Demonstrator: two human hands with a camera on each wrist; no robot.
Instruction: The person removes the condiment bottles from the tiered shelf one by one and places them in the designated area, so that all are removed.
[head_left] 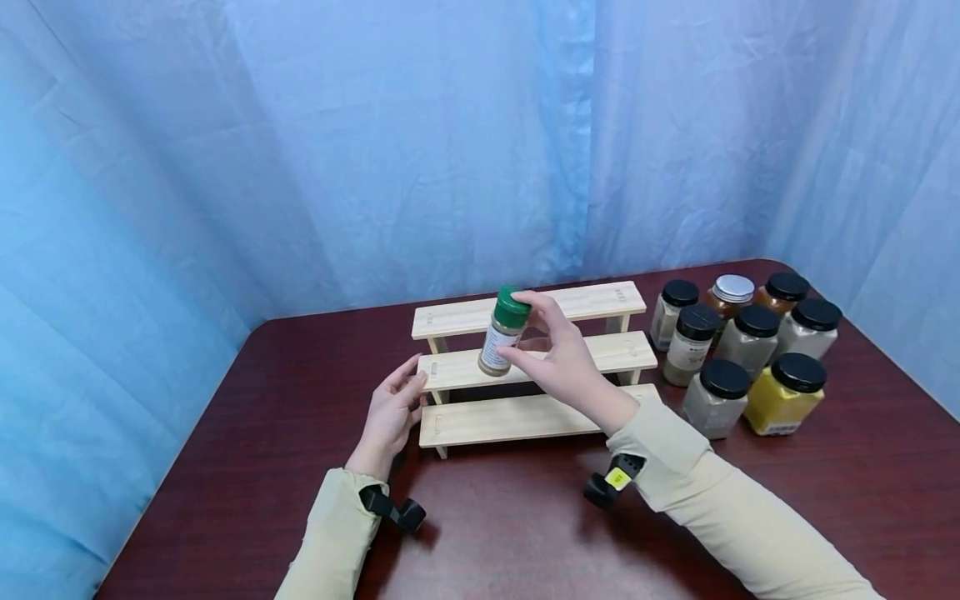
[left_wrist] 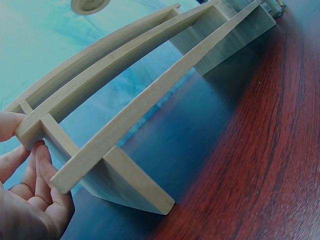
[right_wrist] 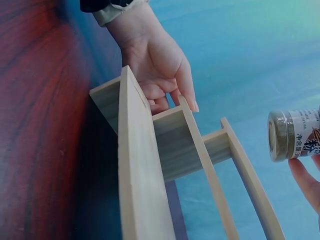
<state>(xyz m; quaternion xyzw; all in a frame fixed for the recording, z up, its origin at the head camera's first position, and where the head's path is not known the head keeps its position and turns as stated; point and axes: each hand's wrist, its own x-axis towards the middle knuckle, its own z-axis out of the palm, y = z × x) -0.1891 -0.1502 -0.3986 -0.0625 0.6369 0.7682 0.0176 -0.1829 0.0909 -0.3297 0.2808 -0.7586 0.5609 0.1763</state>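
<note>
A three-tier wooden spice rack [head_left: 517,421] stands on the table. My left hand [head_left: 392,412] pinches the left end of its middle step, thumb on top and fingers beneath, as the left wrist view shows the left hand [left_wrist: 37,195] up close. In my right hand [head_left: 558,354] is a spice jar [head_left: 497,346] with a green lid and a printed label, gripped near the lid and slightly tilted. It hangs above the middle step. The right wrist view shows the base of the jar [right_wrist: 281,135] apart from the rack [right_wrist: 200,150], with only a few right fingertips visible.
Right of the rack, several spice jars stand grouped: most with black lids, one with a silver lid [head_left: 733,289], one holding yellow powder [head_left: 783,400]. The dark red table [head_left: 315,433] has blue curtains [head_left: 420,150] behind and at both sides.
</note>
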